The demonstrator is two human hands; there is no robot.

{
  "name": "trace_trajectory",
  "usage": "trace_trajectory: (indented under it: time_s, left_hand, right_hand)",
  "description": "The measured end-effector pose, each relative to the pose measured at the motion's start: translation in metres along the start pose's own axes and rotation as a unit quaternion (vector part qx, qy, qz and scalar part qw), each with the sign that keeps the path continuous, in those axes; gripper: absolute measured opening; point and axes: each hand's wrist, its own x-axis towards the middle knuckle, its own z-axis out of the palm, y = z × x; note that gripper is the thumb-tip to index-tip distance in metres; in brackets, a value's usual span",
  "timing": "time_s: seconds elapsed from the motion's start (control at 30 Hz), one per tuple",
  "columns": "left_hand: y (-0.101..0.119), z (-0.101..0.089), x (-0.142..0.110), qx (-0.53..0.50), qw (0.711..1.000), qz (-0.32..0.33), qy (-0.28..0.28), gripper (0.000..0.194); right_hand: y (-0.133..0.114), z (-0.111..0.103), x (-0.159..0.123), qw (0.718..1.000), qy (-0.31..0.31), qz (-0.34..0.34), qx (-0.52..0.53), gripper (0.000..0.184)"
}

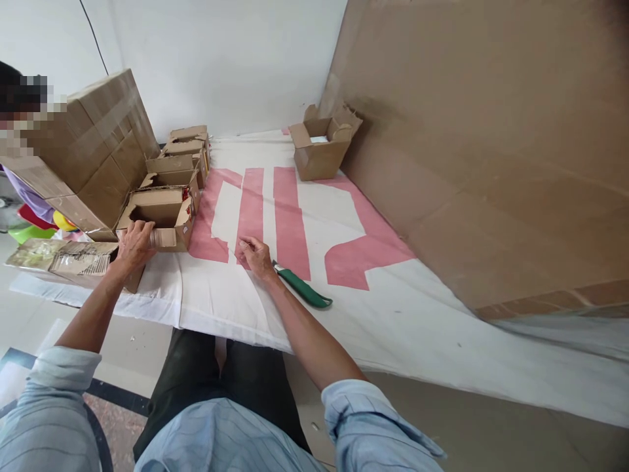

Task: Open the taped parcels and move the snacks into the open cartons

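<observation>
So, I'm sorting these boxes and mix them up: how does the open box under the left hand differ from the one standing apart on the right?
The near box has the left hand on it; the far box is untouched. The near box ends a row of boxes, while the far box stands alone. The far box shows something white inside; the near box shows only a dark interior. Both are open brown cardboard.

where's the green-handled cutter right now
In the head view, the green-handled cutter lies on the cloth, just right of the right hand, across the near end of a pink stripe.
</observation>
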Motion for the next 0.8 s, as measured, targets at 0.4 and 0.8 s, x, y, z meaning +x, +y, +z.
trace_trajectory:
  time_s: [0.4, 0.8]
  left_hand:
    - [0.033, 0.029, -0.097, -0.134, 0.985, 0.039, 0.098, 0.032]
    - [0.035, 0.093, -0.214, -0.301, 0.936, -0.135, 0.121, 0.031]
  right_hand:
    - [-0.004, -0.009, 0.0, 0.999, 0.036, -0.003, 0.012, 0.07]
    - [0.005, -0.025, -0.01, 0.995, 0.085, -0.037, -0.022, 0.065]
